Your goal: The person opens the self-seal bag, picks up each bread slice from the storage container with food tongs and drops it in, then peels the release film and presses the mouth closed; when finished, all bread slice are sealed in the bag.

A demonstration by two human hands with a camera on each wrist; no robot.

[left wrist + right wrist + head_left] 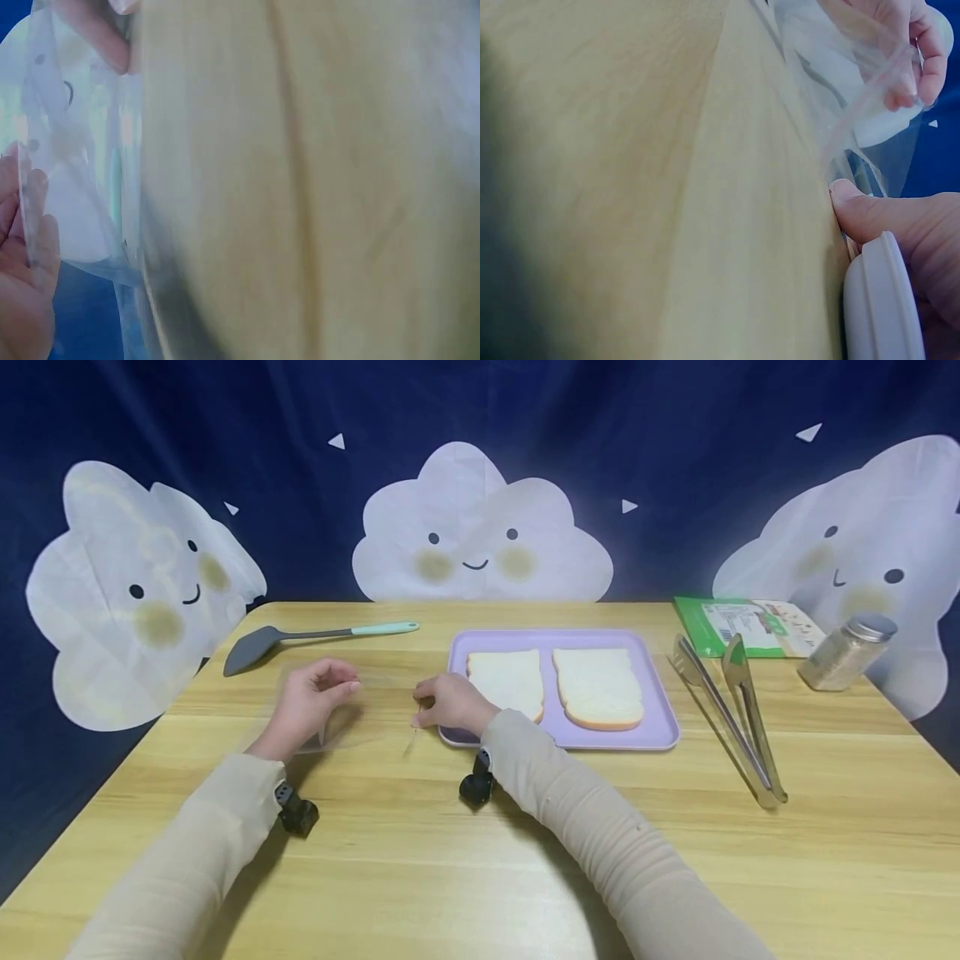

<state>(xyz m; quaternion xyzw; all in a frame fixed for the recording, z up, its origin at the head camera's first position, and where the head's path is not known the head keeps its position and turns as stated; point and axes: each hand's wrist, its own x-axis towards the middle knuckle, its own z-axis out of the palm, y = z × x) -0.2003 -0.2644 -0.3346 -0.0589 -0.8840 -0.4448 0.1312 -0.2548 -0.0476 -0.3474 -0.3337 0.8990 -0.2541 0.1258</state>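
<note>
A clear plastic bag (367, 737) (79, 187) (829, 90) stretches between the two hands above the table. My left hand (303, 702) (26, 277) (907, 56) pinches one side of it between thumb and fingers. Over the left edge of the purple tray (660, 739) (881, 300), my right hand (453, 700) (97, 30) (922, 232) has thumb and fingers curled round the bag's other side. Two slices of white bread, one on the left (510, 681) and one on the right (596, 685), lie side by side in the tray.
A grey spatula with a mint handle (382, 628) lies behind my left hand. Right of the tray are metal tongs (738, 727), a green-and-white packet (750, 627) and a glass jar with a metal lid (847, 652). A dark cloth with clouds hangs behind the table (450, 877).
</note>
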